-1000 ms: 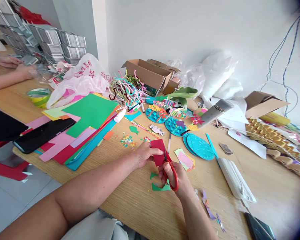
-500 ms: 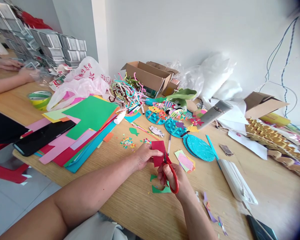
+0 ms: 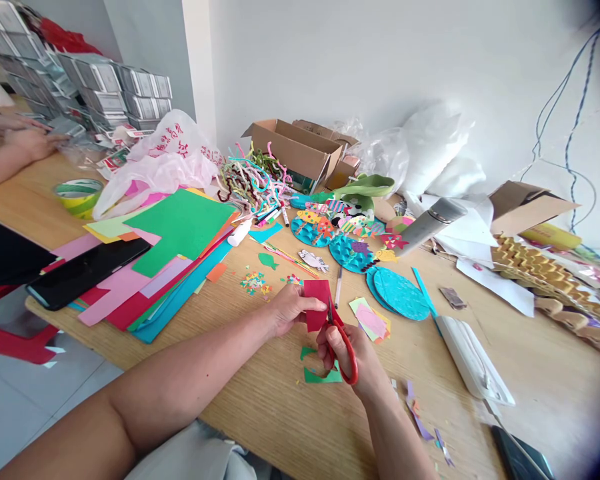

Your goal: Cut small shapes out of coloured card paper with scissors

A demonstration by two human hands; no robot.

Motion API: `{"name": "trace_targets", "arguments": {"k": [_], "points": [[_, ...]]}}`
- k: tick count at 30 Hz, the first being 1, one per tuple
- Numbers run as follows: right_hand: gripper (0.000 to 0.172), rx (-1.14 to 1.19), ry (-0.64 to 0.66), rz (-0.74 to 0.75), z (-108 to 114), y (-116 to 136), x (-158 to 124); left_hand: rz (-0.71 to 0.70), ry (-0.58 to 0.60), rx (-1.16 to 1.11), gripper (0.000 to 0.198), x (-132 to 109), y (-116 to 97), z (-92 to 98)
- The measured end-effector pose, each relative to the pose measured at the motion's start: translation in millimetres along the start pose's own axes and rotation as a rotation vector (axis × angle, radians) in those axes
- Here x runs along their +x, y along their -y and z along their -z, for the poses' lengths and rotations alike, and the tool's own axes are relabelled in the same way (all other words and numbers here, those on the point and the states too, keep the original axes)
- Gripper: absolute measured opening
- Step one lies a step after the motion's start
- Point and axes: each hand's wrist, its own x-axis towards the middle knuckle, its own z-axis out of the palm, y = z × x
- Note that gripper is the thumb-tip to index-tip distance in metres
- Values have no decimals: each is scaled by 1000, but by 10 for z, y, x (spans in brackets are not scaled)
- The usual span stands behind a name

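Note:
Between thumb and fingers, my left hand (image 3: 290, 309) pinches a small piece of red paper (image 3: 316, 293) at its left side. My right hand (image 3: 353, 353) grips a pair of red-handled scissors (image 3: 351, 363), whose blades lie at the right part of the paper. Green paper scraps (image 3: 323, 375) rest on the table just below the hands. Beyond them lie a green paper fish (image 3: 267, 261), a white fish cutout with dark markings (image 3: 313, 261) and a pen (image 3: 339, 287). To the right is a little stack of pastel paper pieces (image 3: 371, 321).
Coloured paper sheets (image 3: 190, 227) and a black phone (image 3: 87, 273) lie at left. Blue discs (image 3: 400, 293) and patterned fish stand behind. A white power strip (image 3: 475, 360) is at right, a grey bottle (image 3: 433, 223) farther back. Another person's hands (image 3: 30, 143) work at far left.
My hands, the scissors and the red paper stay almost in place. At far left, the other person's hand has shifted slightly. The view has moved a little.

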Motion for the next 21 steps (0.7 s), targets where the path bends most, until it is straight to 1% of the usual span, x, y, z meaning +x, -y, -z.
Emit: {"name": "trace_targets", "arguments": {"k": [10, 12, 16, 21], "points": [[56, 30, -33, -14, -1, -20, 2, 5, 44, 21, 24, -23, -22, -9], [57, 31, -34, -12, -5, -15, 3, 14, 36, 13, 23, -24, -21, -11], [59, 28, -22, -2, -15, -9, 6, 20, -18, -16, 24, -18, -8, -15], [58, 36, -25, 6, -11, -33, 15, 13, -12, -17, 25, -10, 1, -11]]}}
